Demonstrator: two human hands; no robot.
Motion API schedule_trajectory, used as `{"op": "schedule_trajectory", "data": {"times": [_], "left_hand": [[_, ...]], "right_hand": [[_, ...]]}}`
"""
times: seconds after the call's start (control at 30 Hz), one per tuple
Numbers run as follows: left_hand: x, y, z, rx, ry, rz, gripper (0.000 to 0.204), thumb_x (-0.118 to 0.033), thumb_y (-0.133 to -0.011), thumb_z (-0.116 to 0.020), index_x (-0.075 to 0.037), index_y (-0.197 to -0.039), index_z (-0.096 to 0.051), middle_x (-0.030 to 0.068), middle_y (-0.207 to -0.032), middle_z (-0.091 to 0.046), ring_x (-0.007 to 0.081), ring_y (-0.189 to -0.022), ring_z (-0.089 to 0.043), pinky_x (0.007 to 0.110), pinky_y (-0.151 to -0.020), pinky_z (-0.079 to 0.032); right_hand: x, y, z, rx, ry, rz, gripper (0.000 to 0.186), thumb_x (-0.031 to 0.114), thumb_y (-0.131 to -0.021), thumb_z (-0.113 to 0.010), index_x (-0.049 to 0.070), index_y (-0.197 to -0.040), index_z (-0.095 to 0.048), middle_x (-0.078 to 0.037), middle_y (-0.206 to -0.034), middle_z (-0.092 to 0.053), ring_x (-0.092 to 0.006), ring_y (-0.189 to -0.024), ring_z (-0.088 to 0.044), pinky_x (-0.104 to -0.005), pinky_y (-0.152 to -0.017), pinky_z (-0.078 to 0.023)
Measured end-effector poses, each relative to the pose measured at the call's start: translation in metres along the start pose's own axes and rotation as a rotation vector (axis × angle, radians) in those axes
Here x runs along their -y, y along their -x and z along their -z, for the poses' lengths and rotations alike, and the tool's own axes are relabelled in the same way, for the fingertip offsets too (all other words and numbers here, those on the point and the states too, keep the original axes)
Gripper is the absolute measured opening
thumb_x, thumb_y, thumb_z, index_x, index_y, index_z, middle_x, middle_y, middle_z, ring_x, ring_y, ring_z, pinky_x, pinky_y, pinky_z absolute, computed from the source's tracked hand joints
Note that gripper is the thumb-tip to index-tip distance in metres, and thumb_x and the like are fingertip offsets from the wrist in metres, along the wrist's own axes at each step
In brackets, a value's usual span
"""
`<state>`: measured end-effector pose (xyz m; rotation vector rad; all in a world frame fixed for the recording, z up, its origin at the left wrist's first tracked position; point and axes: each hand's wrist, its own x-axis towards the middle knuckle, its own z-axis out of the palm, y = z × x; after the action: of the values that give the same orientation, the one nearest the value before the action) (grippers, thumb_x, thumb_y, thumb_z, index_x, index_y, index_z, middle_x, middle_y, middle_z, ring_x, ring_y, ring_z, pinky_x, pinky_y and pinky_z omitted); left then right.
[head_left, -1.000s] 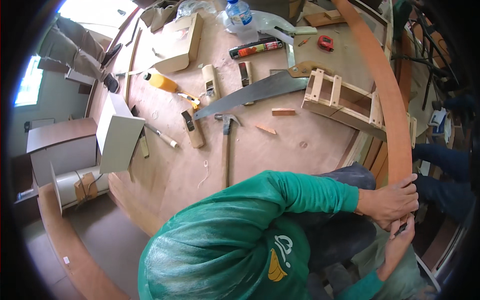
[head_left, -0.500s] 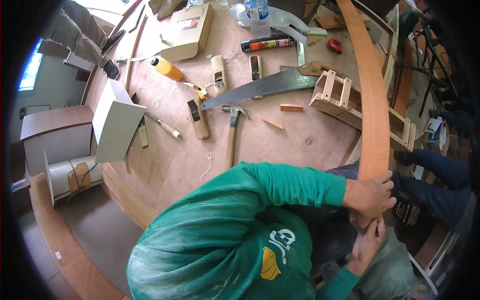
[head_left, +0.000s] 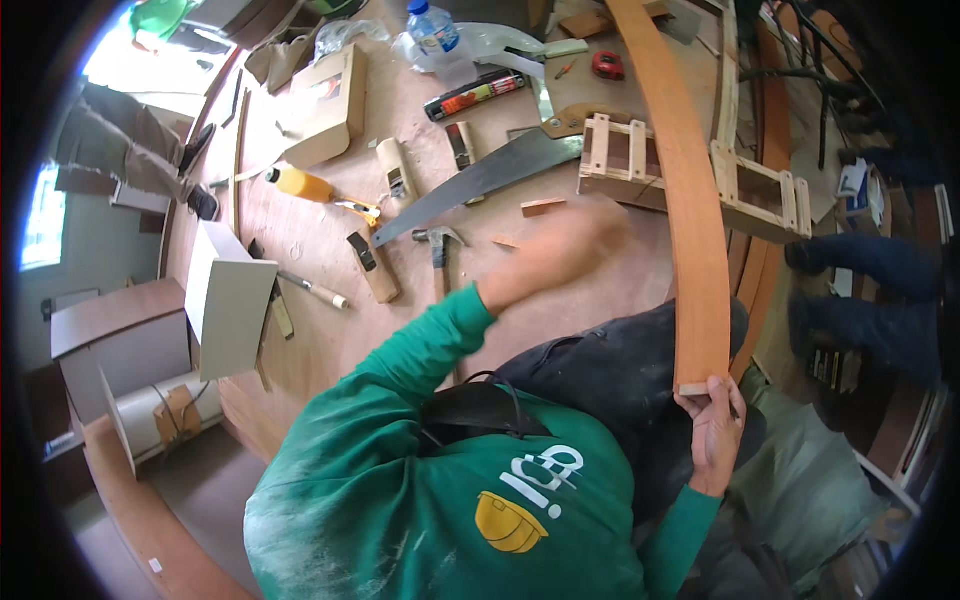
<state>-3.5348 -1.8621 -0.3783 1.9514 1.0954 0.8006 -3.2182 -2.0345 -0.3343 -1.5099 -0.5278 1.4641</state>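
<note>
A long, gently curved reddish-brown board [head_left: 690, 200] runs from the far edge down to my lap. My right hand [head_left: 715, 435] is closed on its near end, fingers at the cut edge. My left hand [head_left: 560, 250] is stretched out over the table, smeared by motion, so its fingers cannot be read. It hovers near a small wood offcut [head_left: 543, 207] and a claw hammer [head_left: 438, 245]. Beyond lies a handsaw [head_left: 480, 185] with a wooden handle. Several wooden hand planes, one of them a dark-topped plane [head_left: 373, 266], lie to the left.
Slatted wooden frames [head_left: 625, 165] sit beneath the board. Across the table are a yellow bottle [head_left: 300, 184], a chisel [head_left: 315, 290], a spray can [head_left: 475, 95], a water bottle [head_left: 435, 35], a red tape measure [head_left: 607, 66] and a cardboard box [head_left: 330, 105]. Another person's legs [head_left: 130, 150] stand far left.
My left hand has let go of the board and swung left over the table. My right hand has moved up to the board's end. The view has shifted, showing the board further left.
</note>
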Motion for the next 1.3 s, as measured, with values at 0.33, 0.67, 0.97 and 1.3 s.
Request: {"op": "schedule_trajectory", "data": {"times": [0.33, 0.67, 0.97, 1.3], "left_hand": [[0.114, 0.038, 0.005, -0.131, -0.297, -0.051, 0.024, -0.010, -0.085, -0.080, -0.005, -0.103, -0.065, 0.0096, -0.104, -0.066, 0.0349, -0.101, -0.065, 0.044, -0.089, -0.053], [0.032, 0.069, -0.006, -0.405, -0.103, -0.283, 0.029, 0.011, -0.078, -0.078, -0.005, -0.098, -0.064, 0.0122, -0.110, -0.068, 0.0343, -0.112, -0.069, 0.043, -0.093, -0.057], [0.019, 0.072, -0.024, -0.332, 0.883, 0.235, 0.034, -0.001, -0.091, -0.081, -0.006, -0.115, -0.058, 0.0060, -0.110, -0.069, 0.0190, -0.103, -0.071, 0.036, -0.090, -0.061], [0.010, 0.066, -0.032, -0.373, 1.188, 0.312, 0.041, -0.016, -0.091, -0.085, -0.005, -0.119, -0.057, 0.0082, -0.112, -0.071, 0.0200, -0.103, -0.072, 0.037, -0.091, -0.061]], "right_hand": [[0.006, 0.003, -0.009, 0.042, 0.058, 0.039, 0.028, 0.024, -0.105, -0.066, -0.001, -0.117, -0.065, -0.008, -0.102, -0.071, -0.0187, -0.089, -0.073, -0.0357, -0.083, -0.062], [0.001, 0.001, -0.006, 0.069, 0.046, 0.052, 0.033, 0.026, -0.105, -0.067, -0.002, -0.123, -0.065, -0.008, -0.104, -0.071, -0.0184, -0.091, -0.073, -0.0344, -0.083, -0.061], [0.000, 0.000, -0.007, 0.088, 0.031, 0.067, 0.033, 0.027, -0.105, -0.066, -0.001, -0.123, -0.065, -0.008, -0.104, -0.072, -0.0181, -0.090, -0.074, -0.0335, -0.083, -0.060], [0.000, 0.001, -0.006, 0.088, 0.004, 0.063, 0.035, 0.027, -0.104, -0.069, -0.001, -0.123, -0.065, -0.008, -0.104, -0.072, -0.0179, -0.090, -0.074, -0.0324, -0.081, -0.061]]}}
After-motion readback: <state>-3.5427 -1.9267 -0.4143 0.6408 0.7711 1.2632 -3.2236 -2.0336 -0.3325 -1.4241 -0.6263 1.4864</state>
